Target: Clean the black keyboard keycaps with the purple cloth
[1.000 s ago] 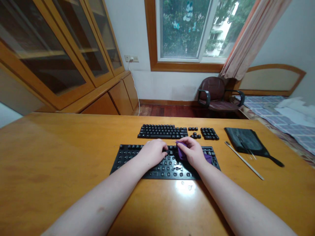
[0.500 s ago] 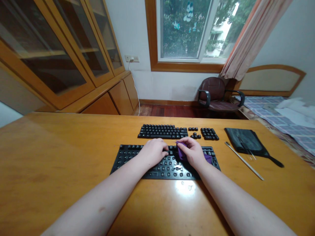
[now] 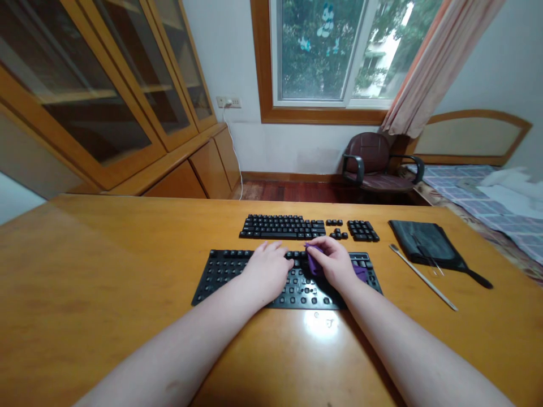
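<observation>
A black keyboard base [image 3: 224, 277] with its keycaps off lies on the wooden desk [image 3: 106, 282] in front of me. My left hand [image 3: 268, 267] rests flat on its middle, fingers stretched forward. My right hand [image 3: 335, 261] is closed on a purple cloth [image 3: 314, 261] pressed against the keyboard's upper middle; a bit of purple also shows past my wrist. The removed keycaps [image 3: 282, 226] are laid out in keyboard order just beyond the base.
A black pouch [image 3: 418, 240], a thin metal rod [image 3: 422, 277] and a dark-handled tool [image 3: 477, 277] lie to the right. Glass-door cabinets [image 3: 106, 96] stand at left. A dark office chair [image 3: 373, 164], a bed [image 3: 487, 198] and a window are beyond the desk.
My left hand's fingers have straightened out flat on the keyboard. The view has shifted slightly. My right hand stays on the cloth in the same spot.
</observation>
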`<state>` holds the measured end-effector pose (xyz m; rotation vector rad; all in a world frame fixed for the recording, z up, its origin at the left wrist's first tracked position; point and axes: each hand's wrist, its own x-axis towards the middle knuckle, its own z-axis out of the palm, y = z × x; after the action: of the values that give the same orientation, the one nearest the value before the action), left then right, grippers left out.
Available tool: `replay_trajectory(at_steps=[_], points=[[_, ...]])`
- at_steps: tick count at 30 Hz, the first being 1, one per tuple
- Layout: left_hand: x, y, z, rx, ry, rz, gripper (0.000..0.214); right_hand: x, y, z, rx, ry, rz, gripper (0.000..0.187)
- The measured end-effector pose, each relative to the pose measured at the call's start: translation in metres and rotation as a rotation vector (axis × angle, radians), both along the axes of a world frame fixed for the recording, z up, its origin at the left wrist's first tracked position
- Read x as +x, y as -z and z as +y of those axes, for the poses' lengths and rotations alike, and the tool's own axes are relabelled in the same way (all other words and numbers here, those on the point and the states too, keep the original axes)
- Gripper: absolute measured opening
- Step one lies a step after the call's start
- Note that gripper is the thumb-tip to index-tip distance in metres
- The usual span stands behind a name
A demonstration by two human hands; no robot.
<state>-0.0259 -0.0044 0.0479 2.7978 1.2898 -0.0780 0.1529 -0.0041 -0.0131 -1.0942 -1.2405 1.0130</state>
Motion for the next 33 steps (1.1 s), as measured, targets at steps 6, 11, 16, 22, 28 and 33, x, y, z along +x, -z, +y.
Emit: replay_trajectory(at_steps=[6,11,16,22,28,33], points=[[-0.003,-0.003,-0.002,-0.115,-0.054,0.029,0.033,0.000,-0.003,-0.001,-0.014,0.011,-0.003,0.015],[-0.005,-0.008,0.008,-0.131,0.003,-0.067,0.031,0.000,-0.005,-0.002,-0.012,0.021,-0.011,0.016],[-0.015,-0.010,0.021,0.024,-0.114,-0.279,0.031,0.000,-0.005,-0.002,-0.019,0.025,0.012,0.016],[-0.024,-0.012,0.045,0.034,-0.256,-0.304,0.029,0.000,-0.003,-0.001,-0.008,0.014,0.004,0.015],[0.011,-0.004,0.114,0.037,-0.269,-0.265,0.030,0.001,-0.001,-0.001,0.002,0.006,0.032,0.012],[0.047,0.009,0.157,-0.016,-0.266,-0.199,0.029,0.000,-0.002,-0.001,-0.009,0.004,0.033,0.013]])
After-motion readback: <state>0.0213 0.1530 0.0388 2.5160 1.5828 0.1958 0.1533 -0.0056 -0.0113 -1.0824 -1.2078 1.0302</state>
